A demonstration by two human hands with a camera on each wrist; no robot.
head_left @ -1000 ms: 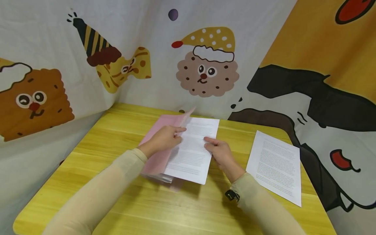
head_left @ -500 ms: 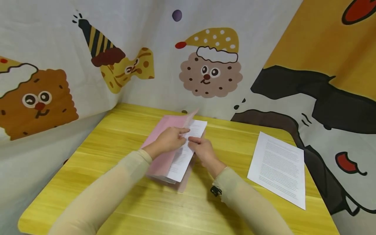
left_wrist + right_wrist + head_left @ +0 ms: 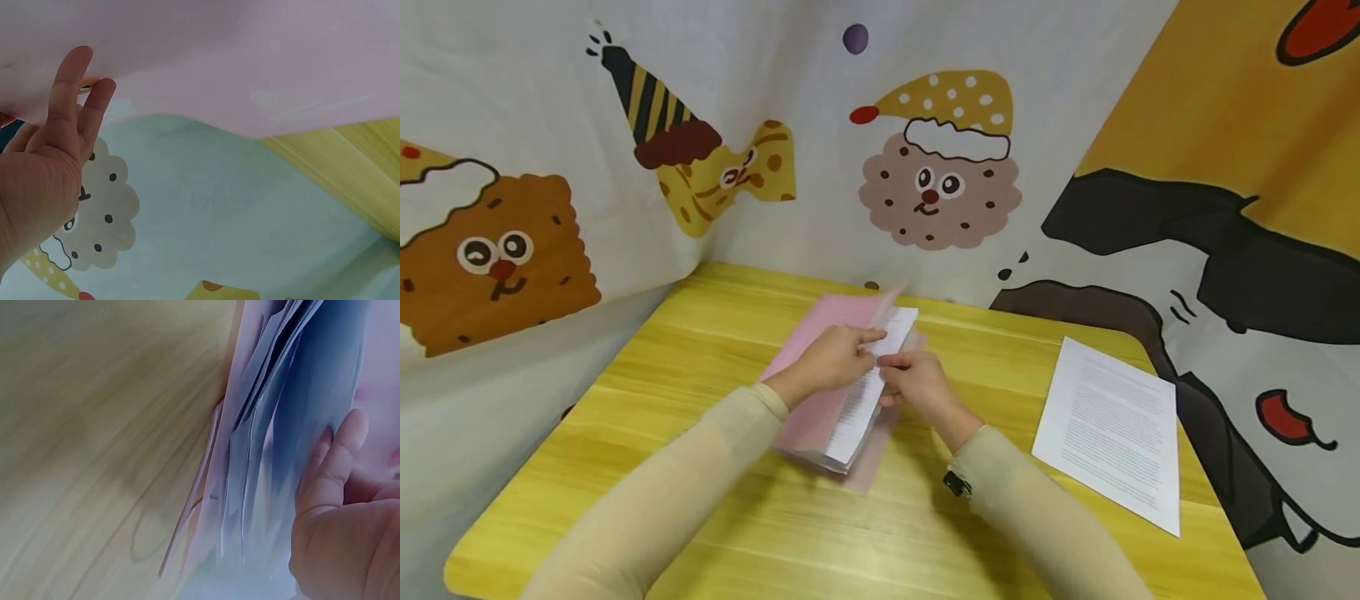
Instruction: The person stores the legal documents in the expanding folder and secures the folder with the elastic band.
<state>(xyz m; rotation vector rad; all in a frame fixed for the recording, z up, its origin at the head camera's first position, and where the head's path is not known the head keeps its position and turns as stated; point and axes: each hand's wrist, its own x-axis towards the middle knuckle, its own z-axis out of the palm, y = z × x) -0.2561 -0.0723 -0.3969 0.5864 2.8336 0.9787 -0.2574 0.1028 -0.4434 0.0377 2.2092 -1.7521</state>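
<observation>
A yellow wood-grain worktop point(image 3: 587, 450) with rounded corners stands against a white cloth point(image 3: 760, 50), which hangs behind it and down both sides. Printed on the cloth are a brown square biscuit point(image 3: 527, 283) with a face at the left, a striped party hat point(image 3: 655, 104) above a yellow bow point(image 3: 772, 167), and a round biscuit point(image 3: 943, 223) in a dotted nightcap point(image 3: 962, 96). A purple dot point(image 3: 855, 38) sits up near the nightcap, while at the right a large orange patch point(image 3: 1247, 100) meets a black shape point(image 3: 1120, 208), with a red shape point(image 3: 1287, 417) lower down.
</observation>
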